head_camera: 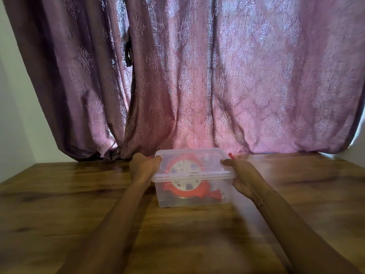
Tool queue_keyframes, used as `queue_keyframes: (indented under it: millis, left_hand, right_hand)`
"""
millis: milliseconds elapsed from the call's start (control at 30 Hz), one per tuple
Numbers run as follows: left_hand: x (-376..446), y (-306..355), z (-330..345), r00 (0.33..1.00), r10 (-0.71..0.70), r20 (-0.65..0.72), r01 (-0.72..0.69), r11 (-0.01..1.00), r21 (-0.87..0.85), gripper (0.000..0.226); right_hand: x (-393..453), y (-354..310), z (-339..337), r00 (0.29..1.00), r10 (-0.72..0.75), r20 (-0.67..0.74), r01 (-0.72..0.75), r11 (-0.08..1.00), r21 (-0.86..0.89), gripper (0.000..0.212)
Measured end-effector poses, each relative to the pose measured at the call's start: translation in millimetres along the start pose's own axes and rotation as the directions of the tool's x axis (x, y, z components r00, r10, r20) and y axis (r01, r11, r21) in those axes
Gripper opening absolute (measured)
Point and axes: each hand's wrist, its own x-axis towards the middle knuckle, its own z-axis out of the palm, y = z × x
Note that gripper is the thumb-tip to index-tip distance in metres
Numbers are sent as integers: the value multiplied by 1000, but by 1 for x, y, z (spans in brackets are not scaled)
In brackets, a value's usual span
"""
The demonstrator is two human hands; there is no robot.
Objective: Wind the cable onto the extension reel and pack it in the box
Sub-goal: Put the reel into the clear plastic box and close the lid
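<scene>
The task is judged to be nearly finished: the red extension reel [185,178] is lying inside the clear box [192,196], seen through the lid [191,161] that is already sitting on top. The box is being held near the middle of the tabletop [59,194], toward its far edge — the left hand [143,165] is curled over the lid's left end and the right hand [242,177] is wrapped around the right end, both pressed against the rim. Whether the red latches (only slivers are showing) are being snapped shut cannot be told. Nothing else is resting on the tabletop — only a curtain [217,76] is hanging behind its far edge.
</scene>
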Motion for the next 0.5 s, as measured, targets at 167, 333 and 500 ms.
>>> queue_keyframes:
  millis: [167,333,500]
  left_hand:
    - [-5,2,-4,1000,13,-24,-14,1000,-20,36]
    - [-4,-4,-6,998,27,54,-19,989,-146,21]
    - [-13,-28,-9,941,29,338,133,886,-445,26]
  right_hand:
    - [6,-3,3,991,-131,-7,124,952,-281,17]
    - [3,-2,6,978,-207,23,195,874,-444,36]
    - [5,0,7,982,-191,6,174,883,-435,25]
